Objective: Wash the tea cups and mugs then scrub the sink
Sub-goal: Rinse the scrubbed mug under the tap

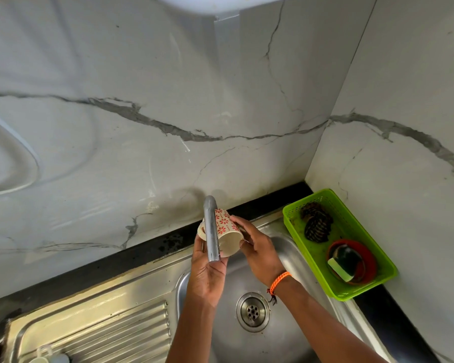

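A cream mug with red flower print lies on its side over the steel sink, its mouth turned toward me, just behind the chrome tap spout. My left hand holds the mug from below on its left side. My right hand grips the mug's right side, fingers curled over its wall. The tap partly hides the mug, and no water stream is visible. The sink bowl holds only the drain.
A green plastic basket stands on the black counter right of the sink, holding a dark scrubber and a red soap dish with a sponge. The ribbed drainboard lies left. Marble-look walls close the back and right.
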A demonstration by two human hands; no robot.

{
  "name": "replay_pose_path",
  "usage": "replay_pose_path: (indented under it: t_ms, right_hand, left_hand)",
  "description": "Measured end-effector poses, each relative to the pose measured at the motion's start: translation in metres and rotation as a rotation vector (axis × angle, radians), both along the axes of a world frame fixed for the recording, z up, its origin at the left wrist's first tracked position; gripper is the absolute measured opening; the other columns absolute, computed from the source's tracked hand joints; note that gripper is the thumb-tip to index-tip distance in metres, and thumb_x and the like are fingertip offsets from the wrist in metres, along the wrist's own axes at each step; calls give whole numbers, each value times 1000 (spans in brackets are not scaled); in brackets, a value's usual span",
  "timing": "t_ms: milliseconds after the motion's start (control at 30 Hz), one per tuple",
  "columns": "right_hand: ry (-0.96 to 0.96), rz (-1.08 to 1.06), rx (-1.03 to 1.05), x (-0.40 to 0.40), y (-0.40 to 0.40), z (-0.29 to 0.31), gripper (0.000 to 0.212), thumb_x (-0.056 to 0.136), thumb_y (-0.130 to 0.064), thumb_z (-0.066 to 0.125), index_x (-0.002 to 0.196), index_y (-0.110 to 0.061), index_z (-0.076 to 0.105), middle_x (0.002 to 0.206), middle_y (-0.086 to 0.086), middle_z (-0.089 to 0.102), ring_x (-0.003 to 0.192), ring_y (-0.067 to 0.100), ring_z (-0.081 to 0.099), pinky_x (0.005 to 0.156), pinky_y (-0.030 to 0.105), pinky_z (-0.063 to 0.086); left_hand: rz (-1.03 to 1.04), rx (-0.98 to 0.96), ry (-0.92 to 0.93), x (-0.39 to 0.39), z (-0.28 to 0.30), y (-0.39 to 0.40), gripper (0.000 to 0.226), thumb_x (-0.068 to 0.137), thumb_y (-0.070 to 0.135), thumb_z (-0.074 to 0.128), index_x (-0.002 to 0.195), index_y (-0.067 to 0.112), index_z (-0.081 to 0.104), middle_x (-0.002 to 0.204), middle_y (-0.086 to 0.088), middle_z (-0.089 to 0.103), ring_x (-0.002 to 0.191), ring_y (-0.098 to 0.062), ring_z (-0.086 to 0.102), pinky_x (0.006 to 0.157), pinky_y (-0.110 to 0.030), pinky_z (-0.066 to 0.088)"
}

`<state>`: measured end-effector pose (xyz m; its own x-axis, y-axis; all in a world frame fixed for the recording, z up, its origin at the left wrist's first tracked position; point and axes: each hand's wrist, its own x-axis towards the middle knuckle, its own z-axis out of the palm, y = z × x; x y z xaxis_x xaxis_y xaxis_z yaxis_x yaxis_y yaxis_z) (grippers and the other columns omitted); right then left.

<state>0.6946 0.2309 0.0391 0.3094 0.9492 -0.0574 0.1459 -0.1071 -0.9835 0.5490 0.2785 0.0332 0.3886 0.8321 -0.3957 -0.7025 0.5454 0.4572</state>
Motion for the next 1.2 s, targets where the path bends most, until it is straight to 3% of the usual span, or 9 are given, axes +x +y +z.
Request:
replay_pose_path:
  t_ms: [133, 267, 333, 433, 567, 767, 933, 1067, 1200]
  right_hand:
    - [-31, -56, 1, -10, 7, -8, 72, 91, 22, 47, 146, -24, 56, 139, -7, 64, 130, -2, 57, 107, 18, 48]
    - [233, -168, -109, -19, 14, -24, 53, 91, 20, 55, 122, -21, 71, 120, 2, 76, 117, 17, 70, 96, 34, 61]
    - [446, -236, -189, -25, 17, -26, 42, 93, 19, 55, 107, -16, 75, 113, 13, 77, 113, 31, 72, 90, 38, 63]
    - [755, -318, -316, -35, 18, -19, 28, 102, 6, 50, 105, -4, 77, 107, 20, 78, 99, 32, 76, 75, 33, 65]
    - [859, -428, -480, -43, 22, -26, 23, 102, -5, 57, 92, 0, 77, 77, 15, 76, 65, 25, 73, 59, 31, 59]
    - [957, -481, -581, -47, 14, -33, 19, 99, 3, 54, 88, 6, 69, 70, 19, 70, 57, 28, 70, 51, 31, 59]
    - [517, -357, -667, -47, 13, -33, 25, 100, -7, 57, 88, -6, 79, 89, 21, 78, 84, 33, 77, 81, 48, 66]
    - [57, -206, -641, -48, 1, -29, 26, 94, 1, 59, 100, -10, 82, 95, 10, 78, 81, 18, 73, 55, 12, 54]
    - [-107, -214, -462, -48, -11, -31, 15, 88, -5, 77, 84, -17, 83, 76, -1, 78, 71, 10, 75, 66, 25, 63]
  left_hand:
    - [12, 97, 161, -8, 0, 3, 117, 47, 9, 105, 151, 10, 51, 145, -19, 58, 125, -32, 60, 79, -33, 66]
    - [80, 263, 744, -3, 8, -5, 85, 63, -18, 89, 127, 26, 54, 125, 5, 60, 109, -13, 65, 72, -23, 61]
    - [99, 365, 920, -4, 6, -13, 89, 63, -5, 94, 129, 29, 45, 123, 11, 53, 108, -6, 60, 81, -22, 59]
    - [74, 484, 1028, -8, -4, -27, 97, 69, -3, 94, 141, 28, 37, 130, 2, 52, 119, -16, 60, 82, -21, 59]
    - [40, 748, 1226, -13, -10, -46, 105, 71, 14, 98, 152, 24, 32, 142, 3, 53, 132, -10, 59, 97, -17, 55]
    - [40, 996, 1515, -23, -12, -52, 104, 76, 24, 96, 156, 13, 30, 155, -10, 47, 142, -29, 53, 108, -51, 55]
    - [5, 792, 1494, -18, -4, -51, 107, 71, 44, 96, 154, 19, 33, 141, -6, 54, 122, -25, 62, 89, -38, 62]
    - [-4, 702, 1496, -16, -6, -52, 112, 65, 45, 99, 152, 17, 35, 134, -3, 54, 114, -18, 57, 81, -18, 51]
    - [8, 540, 1462, -14, 4, -43, 95, 66, 31, 101, 140, 11, 44, 114, 0, 55, 87, -11, 61, 55, -8, 44]
